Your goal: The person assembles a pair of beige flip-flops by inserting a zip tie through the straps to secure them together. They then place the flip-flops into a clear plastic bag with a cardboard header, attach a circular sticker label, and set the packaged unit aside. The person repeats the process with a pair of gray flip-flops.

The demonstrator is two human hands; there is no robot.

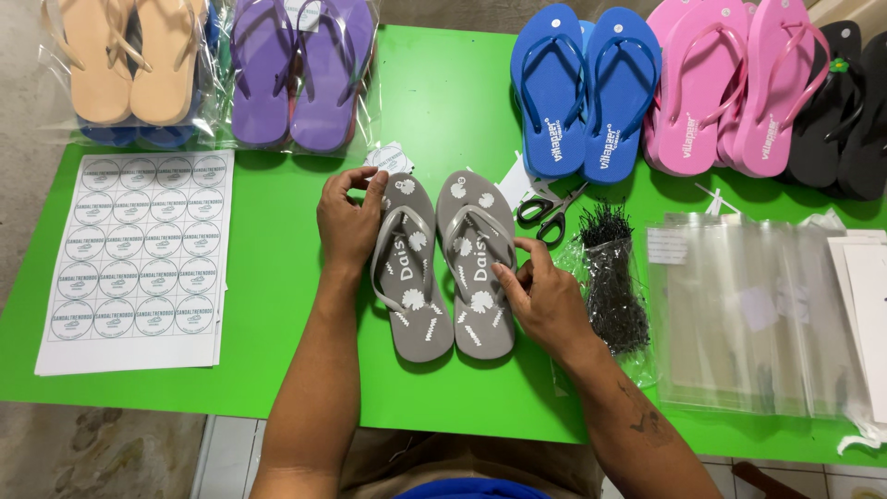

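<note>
Head view: hands steady foam sandals.

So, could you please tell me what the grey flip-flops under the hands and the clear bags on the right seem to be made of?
The grey flip-flops look like matte foam rubber: thick flat soles, no shine, with smoother, probably rubber or plastic straps. The clear bags seem thin glossy plastic film: see-through, with pale reflections and creases.
</note>
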